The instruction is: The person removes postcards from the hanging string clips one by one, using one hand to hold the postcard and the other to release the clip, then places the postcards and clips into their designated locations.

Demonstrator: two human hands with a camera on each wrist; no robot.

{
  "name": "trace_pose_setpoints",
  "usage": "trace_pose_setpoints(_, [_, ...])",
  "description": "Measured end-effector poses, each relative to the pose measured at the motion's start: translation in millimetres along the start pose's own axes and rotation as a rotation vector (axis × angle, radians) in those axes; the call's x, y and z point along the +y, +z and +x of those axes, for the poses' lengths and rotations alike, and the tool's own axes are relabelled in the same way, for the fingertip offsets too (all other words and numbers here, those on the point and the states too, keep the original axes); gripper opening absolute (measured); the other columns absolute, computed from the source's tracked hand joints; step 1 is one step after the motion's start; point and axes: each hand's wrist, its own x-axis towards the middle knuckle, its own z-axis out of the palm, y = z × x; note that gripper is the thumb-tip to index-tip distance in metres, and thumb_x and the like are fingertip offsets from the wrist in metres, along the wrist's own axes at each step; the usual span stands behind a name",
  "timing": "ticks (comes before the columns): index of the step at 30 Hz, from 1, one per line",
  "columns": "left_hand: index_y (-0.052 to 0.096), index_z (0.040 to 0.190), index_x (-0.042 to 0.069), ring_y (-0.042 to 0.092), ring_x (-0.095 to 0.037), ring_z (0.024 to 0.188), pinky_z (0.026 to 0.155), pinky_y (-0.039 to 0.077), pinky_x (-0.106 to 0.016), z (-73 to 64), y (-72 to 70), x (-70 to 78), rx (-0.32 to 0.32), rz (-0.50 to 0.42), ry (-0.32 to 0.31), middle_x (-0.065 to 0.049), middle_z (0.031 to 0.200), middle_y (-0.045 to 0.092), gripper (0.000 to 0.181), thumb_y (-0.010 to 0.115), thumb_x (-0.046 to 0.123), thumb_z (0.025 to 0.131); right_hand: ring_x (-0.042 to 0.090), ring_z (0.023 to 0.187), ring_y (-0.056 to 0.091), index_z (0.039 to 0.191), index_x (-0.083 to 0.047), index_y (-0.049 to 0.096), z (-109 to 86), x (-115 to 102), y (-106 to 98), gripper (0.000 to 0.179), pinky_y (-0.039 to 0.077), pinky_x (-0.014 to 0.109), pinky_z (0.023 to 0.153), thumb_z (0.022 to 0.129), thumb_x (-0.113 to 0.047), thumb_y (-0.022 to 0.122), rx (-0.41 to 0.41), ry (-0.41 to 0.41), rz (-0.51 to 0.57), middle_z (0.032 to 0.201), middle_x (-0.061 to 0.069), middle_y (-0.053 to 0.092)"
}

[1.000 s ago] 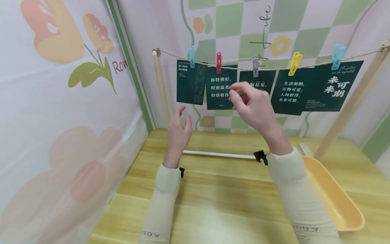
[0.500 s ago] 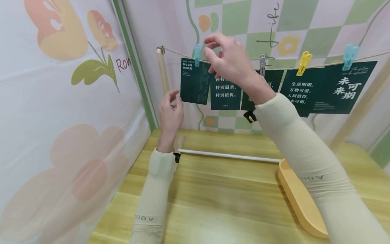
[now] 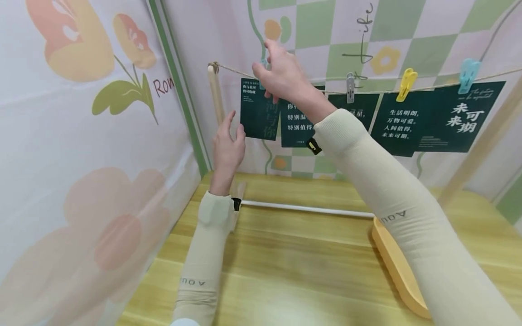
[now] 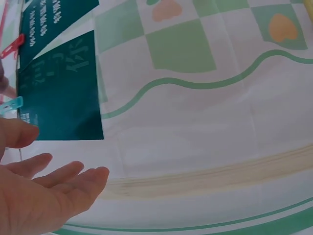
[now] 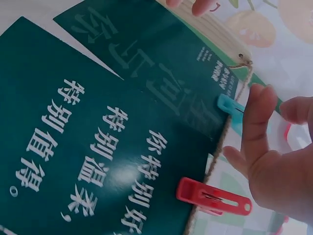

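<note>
My right hand (image 3: 285,74) is raised at the twine (image 3: 234,71), thumb and index finger spread apart. Its fingers overlap the blue clothespin (image 5: 227,107) that clips the leftmost dark green card (image 3: 253,117). Beside it, a red clothespin (image 5: 212,196) holds the second green card (image 5: 102,161); in the head view this clothespin is hidden behind my right hand. My left hand (image 3: 228,149) is held up with loosely spread fingers, close to the lower left edge of the leftmost card. Nothing shows in its grasp in the left wrist view (image 4: 49,191).
Farther right, grey (image 3: 350,88), yellow (image 3: 407,85) and blue (image 3: 469,76) clothespins hold more green cards on the twine. A wooden post (image 3: 216,93) bears its left end. On the table (image 3: 302,267) are a white rod (image 3: 306,208) and an orange tray (image 3: 397,262).
My right hand has moved left and up, from in front of the middle cards to the leftmost clothespin, its fingers spreading. My left hand has risen slightly beside the leftmost card.
</note>
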Motion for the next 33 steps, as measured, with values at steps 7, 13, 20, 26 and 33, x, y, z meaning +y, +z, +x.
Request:
trace_pose_setpoints(7, [0.043,0.148,0.012,0.048,-0.027,0.137,0.111,0.042,-0.042,4.2,8.5,-6.0,-0.034,-0.059,-0.035,-0.010,0.150,0.048,0.048,0.051,0.025,0.103,0.016,0.053,0.065,0.158,-0.020,0.007,8.4,5.4,4.9,0.077,0.057,0.034,0.058,0.100,-0.053,0.044,0.012,0.065,0.086,0.113,0.007,0.066])
trace_pose_setpoints(13, [0.047,0.146,0.013,0.056,-0.025,0.127,0.102,0.051,-0.038,5.1,14.7,-8.6,-0.005,-0.140,-0.032,-0.007,0.146,0.054,0.044,0.052,0.022,0.103,0.013,0.048,0.063,0.157,-0.018,0.016,12.8,8.4,7.5,0.071,0.056,0.031,0.059,0.100,-0.051,0.044,0.010,0.082,0.128,0.109,0.006,0.066])
trace_pose_setpoints(20, [0.051,0.142,0.014,0.062,-0.025,0.114,0.096,0.054,-0.036,6.6,20.3,-14.8,0.021,-0.160,-0.029,-0.011,0.134,0.062,0.041,0.054,0.022,0.102,0.015,0.051,0.065,0.144,-0.015,0.041,12.7,10.4,9.1,0.052,0.056,0.027,0.061,0.102,-0.045,0.044,0.022,0.063,0.167,0.098,0.005,0.067])
trace_pose_setpoints(26, [0.057,0.132,0.010,0.060,-0.024,0.102,0.090,0.053,-0.034,8.1,20.7,-15.7,0.026,-0.190,-0.069,-0.013,0.119,0.065,0.032,0.054,0.021,0.102,0.016,0.061,0.069,0.138,-0.013,0.050,12.0,10.3,8.4,0.045,0.058,0.026,0.063,0.102,-0.039,0.046,0.018,0.046,0.253,0.113,0.009,0.069])
trace_pose_setpoints(33, [0.064,0.120,0.007,0.056,-0.022,0.095,0.084,0.051,-0.030,8.2,13.3,-14.0,0.054,-0.230,-0.091,-0.013,0.113,0.067,0.023,0.055,0.018,0.101,0.015,0.065,0.069,0.132,-0.008,0.054,12.5,10.8,5.7,0.040,0.059,0.028,0.066,0.102,-0.034,0.049,-0.001,0.006,0.280,0.098,0.006,0.066])
